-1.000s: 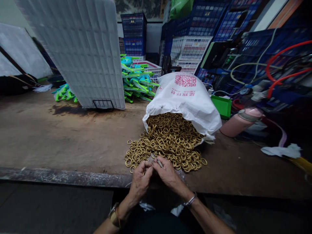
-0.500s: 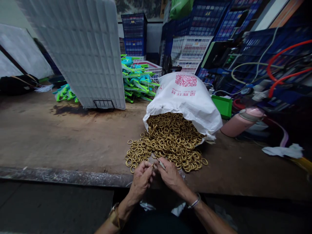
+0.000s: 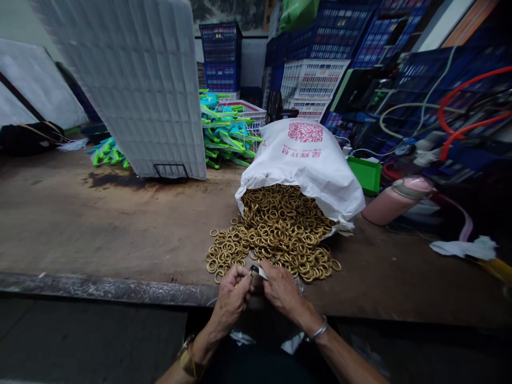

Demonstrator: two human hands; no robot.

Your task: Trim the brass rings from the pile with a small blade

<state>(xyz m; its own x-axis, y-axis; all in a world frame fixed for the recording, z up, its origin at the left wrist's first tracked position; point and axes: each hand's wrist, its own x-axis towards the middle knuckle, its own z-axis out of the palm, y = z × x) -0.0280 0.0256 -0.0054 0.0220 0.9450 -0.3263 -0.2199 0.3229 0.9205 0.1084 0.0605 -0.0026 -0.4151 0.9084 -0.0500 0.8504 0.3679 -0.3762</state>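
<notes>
My left hand [image 3: 232,293] is closed in a pinch at the table's front edge, on a gold-coloured ring mostly hidden by the fingers. Facing it, my right hand [image 3: 283,289] grips a small pale tool [image 3: 260,271] with a dark end. That dark end points left and meets the ring at my left fingertips; whether they touch, I cannot tell. Just beyond both hands lies a heap of gold-coloured rings [image 3: 276,234]. They spill from the mouth of a white sack [image 3: 298,160] with red print, which lies on its side.
The wooden table [image 3: 120,224] has a worn front edge. A tall white ribbed panel [image 3: 160,106] stands at the left, with green and turquoise plastic parts [image 3: 228,133] beside it. A pink bottle [image 3: 396,200] and a green tray [image 3: 366,175] are right of the sack. Blue crates [image 3: 220,48] stack behind.
The pale tool in my right hand has turned, and its dark end now shows between the hands. My left hand has barely moved. The heap and sack look the same.
</notes>
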